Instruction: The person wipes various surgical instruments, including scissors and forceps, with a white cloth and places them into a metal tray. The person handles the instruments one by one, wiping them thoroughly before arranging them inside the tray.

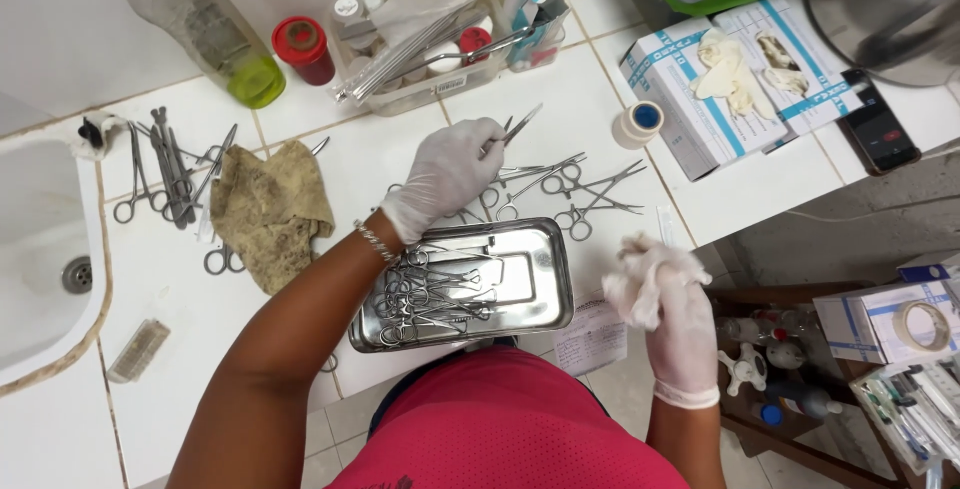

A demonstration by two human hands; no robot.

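1. Head view: the gloved left hand (450, 171) pinches a slim metal instrument (520, 126) above the white tiled counter (380, 149).
2. The gloved right hand (672, 314) is closed around a white gauze wad (640, 271), near right.
3. A steel tray (545, 289) of forceps sits near, between the hands.
4. Loose forceps (585, 194) lie just beyond; a tan cloth (265, 209) lies left, glove boxes (720, 84) far right.

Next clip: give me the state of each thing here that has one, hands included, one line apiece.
Left hand: gloved, gripping a metal surgical instrument above the counter.
Right hand: gloved, closed on a wad of white gauze.
Steel tray: uncovered, holding a heap of forceps.
Glove boxes: open, gloves sticking out.
Plastic bottle: lying tilted, yellow-green liquid at its base.
Red jar: lid on.
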